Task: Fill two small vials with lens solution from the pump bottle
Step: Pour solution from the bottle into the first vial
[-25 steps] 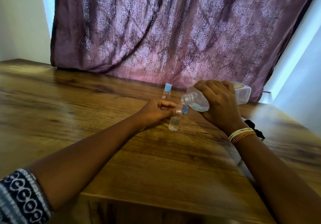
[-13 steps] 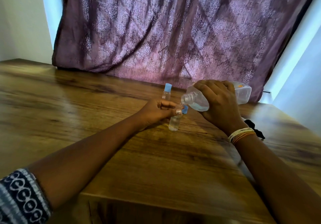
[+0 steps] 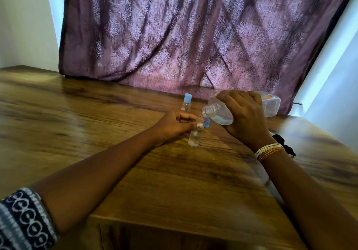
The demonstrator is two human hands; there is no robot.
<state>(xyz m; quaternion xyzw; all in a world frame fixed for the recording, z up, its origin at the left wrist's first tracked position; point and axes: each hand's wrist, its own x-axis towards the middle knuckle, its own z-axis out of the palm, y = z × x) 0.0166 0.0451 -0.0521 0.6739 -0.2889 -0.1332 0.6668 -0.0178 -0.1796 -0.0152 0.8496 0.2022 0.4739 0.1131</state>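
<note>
nothing moved: right hand (image 3: 246, 117) still tipping bottle (image 3: 219, 112).

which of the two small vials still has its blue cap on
The far vial, standing alone behind the left hand. The near vial, held by that hand, is open under the tilted bottle.

We see a counter (image 3: 96, 133) of warm brown wood with darker grain streaks. Behind the counter hangs a mauve-purple curtain (image 3: 184, 36) with a darker damask motif and crossing diamond lines. On the counter, the far vial (image 3: 186, 105) is clear with a light blue cap (image 3: 188, 97); the near vial (image 3: 194, 137) is clear too, a loose blue cap (image 3: 206, 123) beside it. The bottle (image 3: 219, 112) is transparent with an orange mark on its label (image 3: 268, 96). We note cream and orange bangles (image 3: 270, 151), and a navy sleeve (image 3: 23, 222) with white ring patterns.
</note>
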